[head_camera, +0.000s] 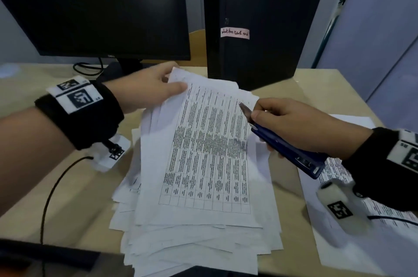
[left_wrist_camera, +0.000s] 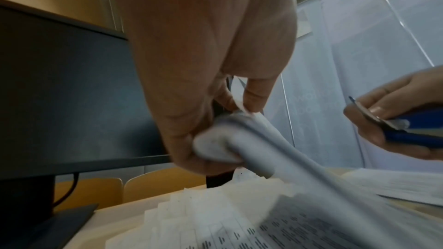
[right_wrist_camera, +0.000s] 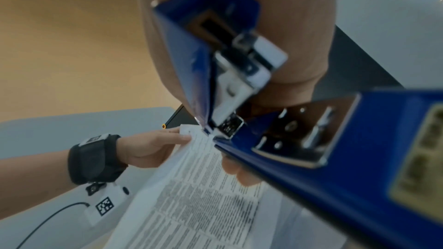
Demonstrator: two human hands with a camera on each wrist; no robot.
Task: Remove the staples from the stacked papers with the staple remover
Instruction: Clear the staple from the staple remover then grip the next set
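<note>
A thick stack of printed papers [head_camera: 199,186] lies fanned out on the desk. My left hand [head_camera: 153,86] pinches the far left corner of the top sheets [left_wrist_camera: 242,120] and lifts it off the stack. My right hand [head_camera: 294,123] grips a blue staple remover [head_camera: 287,145], its metal tip [head_camera: 245,109] pointing toward the far edge of the lifted sheets. In the right wrist view the blue staple remover [right_wrist_camera: 275,139] fills the frame, its tip close to the held paper corner [right_wrist_camera: 189,132]. No staple is visible.
A black monitor [head_camera: 95,7] stands at the back left and a black computer case [head_camera: 255,28] at the back centre. More printed sheets [head_camera: 362,220] lie at the right under my right wrist. A black cable [head_camera: 52,190] runs across the desk's left side.
</note>
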